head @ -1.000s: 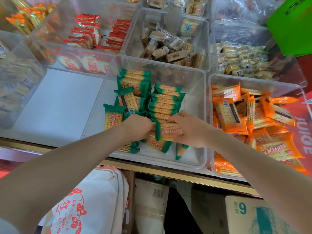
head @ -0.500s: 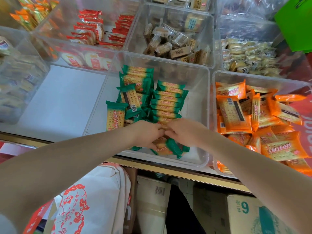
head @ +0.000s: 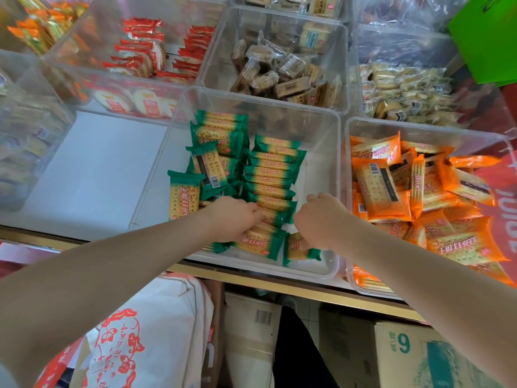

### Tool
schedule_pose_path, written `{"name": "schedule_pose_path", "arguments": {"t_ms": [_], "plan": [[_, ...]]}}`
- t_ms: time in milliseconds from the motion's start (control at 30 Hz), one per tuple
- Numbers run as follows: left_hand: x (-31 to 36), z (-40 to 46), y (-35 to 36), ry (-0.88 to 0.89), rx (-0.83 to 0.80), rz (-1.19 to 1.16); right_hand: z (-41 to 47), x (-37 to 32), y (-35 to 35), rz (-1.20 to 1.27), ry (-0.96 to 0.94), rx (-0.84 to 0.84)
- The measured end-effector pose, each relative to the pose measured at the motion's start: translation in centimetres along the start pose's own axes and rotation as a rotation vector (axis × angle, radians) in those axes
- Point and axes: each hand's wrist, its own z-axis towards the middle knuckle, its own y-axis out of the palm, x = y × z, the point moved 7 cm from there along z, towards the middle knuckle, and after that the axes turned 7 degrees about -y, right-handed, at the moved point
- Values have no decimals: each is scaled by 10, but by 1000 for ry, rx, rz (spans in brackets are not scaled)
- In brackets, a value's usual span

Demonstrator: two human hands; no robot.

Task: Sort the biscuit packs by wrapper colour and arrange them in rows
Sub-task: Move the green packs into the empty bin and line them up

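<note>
Where hands point(head: 277, 219) curl, fingertips vanish among green packs point(head: 272, 175) (grip unclear).

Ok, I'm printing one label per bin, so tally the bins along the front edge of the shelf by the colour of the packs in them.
bin of green packs: 1
bin of orange packs: 1
bin of pale packs, blurred through its wall: 1
Total: 3 bins
</note>
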Motion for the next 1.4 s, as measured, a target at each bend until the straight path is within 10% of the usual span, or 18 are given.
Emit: {"name": "schedule_pose_path", "arguments": {"t_ms": [600, 1033, 1400], "plan": [[-5, 6, -7, -112, 89, -7, -21, -6, -14, 593, -80, 190], [-14, 4, -6, -71, 33, -142, 37, -34, 12, 345, 96, 197], [-44, -27, -30, -48, 412, -93, 53, 16, 38, 1328, 542, 362]]}}
